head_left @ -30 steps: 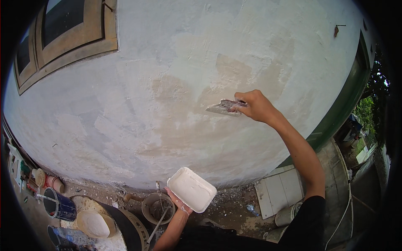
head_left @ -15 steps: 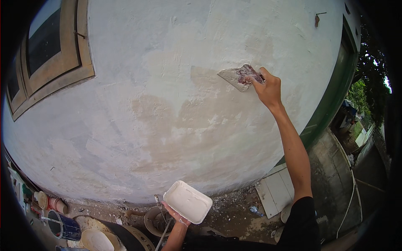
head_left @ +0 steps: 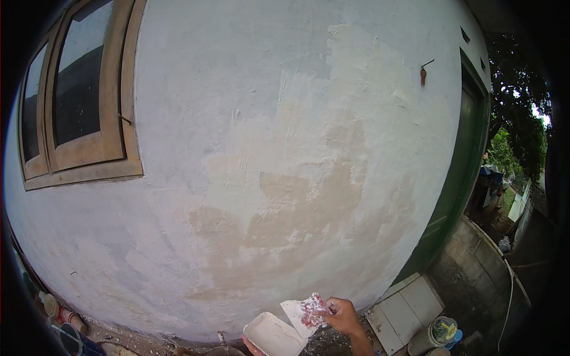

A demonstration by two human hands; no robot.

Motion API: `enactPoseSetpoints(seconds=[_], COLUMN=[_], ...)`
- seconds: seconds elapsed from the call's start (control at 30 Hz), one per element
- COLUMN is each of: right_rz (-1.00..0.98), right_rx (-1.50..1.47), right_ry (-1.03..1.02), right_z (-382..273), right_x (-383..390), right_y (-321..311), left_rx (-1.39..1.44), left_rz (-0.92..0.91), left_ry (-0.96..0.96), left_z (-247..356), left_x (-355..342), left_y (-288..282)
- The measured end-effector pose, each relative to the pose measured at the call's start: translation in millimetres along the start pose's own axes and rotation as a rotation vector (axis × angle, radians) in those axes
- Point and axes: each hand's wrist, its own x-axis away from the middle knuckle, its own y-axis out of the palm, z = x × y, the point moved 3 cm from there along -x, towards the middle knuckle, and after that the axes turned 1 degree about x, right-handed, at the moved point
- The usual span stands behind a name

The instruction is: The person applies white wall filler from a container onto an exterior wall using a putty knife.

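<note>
At the bottom of the view, my right hand point(head_left: 345, 317) grips a wide putty knife point(head_left: 293, 311) by its red handle, which is smeared with white. The blade rests at or just over the right rim of a white rectangular tray point(head_left: 254, 323) holding cream-coloured putty point(head_left: 275, 336). My left hand point(head_left: 252, 346) supports the tray from its left side; only a few of its fingers show, and the rest lies under the tray or out of view. Beyond both hands rises the wall point(head_left: 196, 136), white with a tan patch point(head_left: 314, 207) in its middle.
A wooden-framed window point(head_left: 89, 101) is at the upper left, and a green door point(head_left: 448, 190) at the right. A nail with a rusty hanging piece point(head_left: 423, 76) sticks out of the wall. Pale tiles point(head_left: 405, 314), a tub point(head_left: 442, 330) and a dark blue bucket point(head_left: 77, 341) stand low down.
My right hand has brought the putty knife down from the wall to the tray. The view has tilted up, so the tray now sits lower in it.
</note>
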Motion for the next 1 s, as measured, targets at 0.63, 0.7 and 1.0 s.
enactPoseSetpoints(seconds=[0.63, 0.7, 1.0], right_rz=[0.199, 0.207, 0.17], right_rx=[0.198, 0.262, 0.305], right_ry=[-0.083, -0.074, -0.114], right_z=[12.5, 14.5, 35.7], right_x=[61.3, 66.9, 91.6], right_y=[-31.5, -41.5, -98.8], left_rx=[-0.051, -0.058, -0.09], left_rz=[-0.2, -0.202, -0.187], left_ry=[0.056, 0.056, 0.026], left_z=[-50.2, -61.3, -125.2], left_x=[-66.6, -65.7, -49.1], left_y=[83.7, 89.9, 104.5])
